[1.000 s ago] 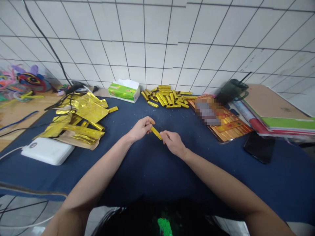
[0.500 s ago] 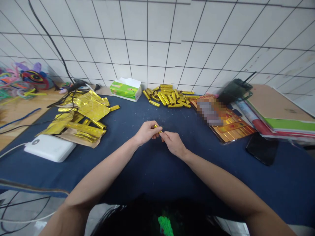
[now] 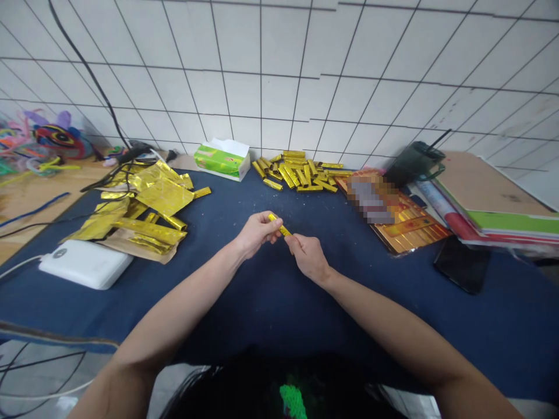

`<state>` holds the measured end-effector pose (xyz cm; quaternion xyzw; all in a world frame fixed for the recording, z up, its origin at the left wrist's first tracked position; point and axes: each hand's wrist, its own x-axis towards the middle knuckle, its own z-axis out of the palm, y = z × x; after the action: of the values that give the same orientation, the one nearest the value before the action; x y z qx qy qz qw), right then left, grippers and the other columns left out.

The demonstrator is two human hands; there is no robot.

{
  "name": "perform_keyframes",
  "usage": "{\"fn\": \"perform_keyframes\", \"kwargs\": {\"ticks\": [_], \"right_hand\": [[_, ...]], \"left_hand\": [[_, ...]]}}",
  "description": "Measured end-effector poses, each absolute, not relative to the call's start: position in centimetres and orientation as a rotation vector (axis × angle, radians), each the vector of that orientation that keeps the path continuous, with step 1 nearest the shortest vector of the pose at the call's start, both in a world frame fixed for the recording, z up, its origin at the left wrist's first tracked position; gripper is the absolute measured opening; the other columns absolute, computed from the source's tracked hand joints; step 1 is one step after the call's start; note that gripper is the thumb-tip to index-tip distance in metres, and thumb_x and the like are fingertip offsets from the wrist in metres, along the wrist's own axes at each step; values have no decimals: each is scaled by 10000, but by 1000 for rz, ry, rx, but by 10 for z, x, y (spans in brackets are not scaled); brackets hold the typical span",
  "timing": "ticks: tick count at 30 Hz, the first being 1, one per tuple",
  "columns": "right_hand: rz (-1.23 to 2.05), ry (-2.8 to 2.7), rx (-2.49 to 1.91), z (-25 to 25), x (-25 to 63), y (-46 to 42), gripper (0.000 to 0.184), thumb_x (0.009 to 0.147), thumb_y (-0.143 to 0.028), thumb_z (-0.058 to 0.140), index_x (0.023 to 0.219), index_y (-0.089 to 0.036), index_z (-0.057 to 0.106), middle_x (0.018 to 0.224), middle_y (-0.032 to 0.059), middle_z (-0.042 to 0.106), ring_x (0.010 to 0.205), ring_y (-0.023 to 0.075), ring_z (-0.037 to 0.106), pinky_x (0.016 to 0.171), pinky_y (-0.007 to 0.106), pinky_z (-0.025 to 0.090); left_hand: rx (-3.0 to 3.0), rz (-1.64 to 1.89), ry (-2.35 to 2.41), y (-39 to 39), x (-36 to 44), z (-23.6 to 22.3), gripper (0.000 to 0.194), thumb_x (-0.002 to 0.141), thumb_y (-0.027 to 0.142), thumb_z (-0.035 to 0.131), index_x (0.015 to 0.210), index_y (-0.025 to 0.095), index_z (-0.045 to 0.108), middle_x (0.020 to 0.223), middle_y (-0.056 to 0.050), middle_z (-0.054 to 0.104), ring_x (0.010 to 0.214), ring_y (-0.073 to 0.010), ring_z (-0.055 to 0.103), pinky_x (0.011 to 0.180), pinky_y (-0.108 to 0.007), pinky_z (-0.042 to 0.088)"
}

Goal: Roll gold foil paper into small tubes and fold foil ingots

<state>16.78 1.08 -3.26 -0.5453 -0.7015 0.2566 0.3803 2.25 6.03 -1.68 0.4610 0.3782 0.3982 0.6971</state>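
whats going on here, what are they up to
A person sits at a table covered in dark blue cloth, holding a small gold foil stick between both hands. The left hand grips one end, and the right hand pinches near the other. A heap of similar gold sticks lies ahead, with crumpled gold foil sheets off to the left.

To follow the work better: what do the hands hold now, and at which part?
A gold foil stick: the left hand pinches its upper end; the right hand's fingertips reach its lower end, but contact is unclear.
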Motion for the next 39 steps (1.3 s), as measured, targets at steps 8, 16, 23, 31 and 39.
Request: {"fn": "perform_keyframes", "kwargs": {"ticks": [8, 16, 23, 31, 39], "right_hand": [[538, -1863, -1424, -39, 170, 13, 460, 877, -459, 332, 528, -186, 456, 487, -12, 471, 455, 97, 438, 518, 239, 300], [732, -1808, -1370, -33, 168, 13, 454, 887, -425, 327, 513, -188, 426, 481, -26, 435, 461, 90, 402, 526, 236, 307], [879, -1712, -1297, -31, 167, 11, 470, 886, -460, 321, 509, -190, 399, 492, -31, 398, 478, 90, 374, 522, 244, 300], [934, -1692, -1261, -33, 167, 10, 461, 889, -446, 331, 514, -188, 402, 493, -39, 371, 475, 86, 353, 520, 244, 295], [956, -1677, -1270, -33, 167, 10, 480, 884, -476, 321, 504, -191, 390, 476, -43, 360, 459, 84, 339, 502, 246, 283]], "left_hand": [[1107, 899, 967, 48, 36, -21, 339, 560, 387, 737, 532, 103, 554, 428, 21, 511, 365, -44, 439, 374, -177, 336], [1032, 987, 951, 53, 31, -19, 340, 553, 399, 743, 561, 104, 573, 461, 19, 549, 353, -35, 435, 371, -168, 339], [970, 1014, 929, 59, 25, -15, 343, 564, 385, 746, 532, 132, 516, 440, 33, 541, 332, -33, 432, 350, -156, 318], [936, 1019, 938, 62, 20, -11, 389, 577, 451, 719, 502, 131, 510, 424, 11, 546, 318, -44, 443, 326, -155, 305], [974, 975, 902, 65, 17, -13, 389, 603, 468, 702, 531, 127, 527, 450, 1, 566, 334, -49, 457, 344, -162, 335]]}}
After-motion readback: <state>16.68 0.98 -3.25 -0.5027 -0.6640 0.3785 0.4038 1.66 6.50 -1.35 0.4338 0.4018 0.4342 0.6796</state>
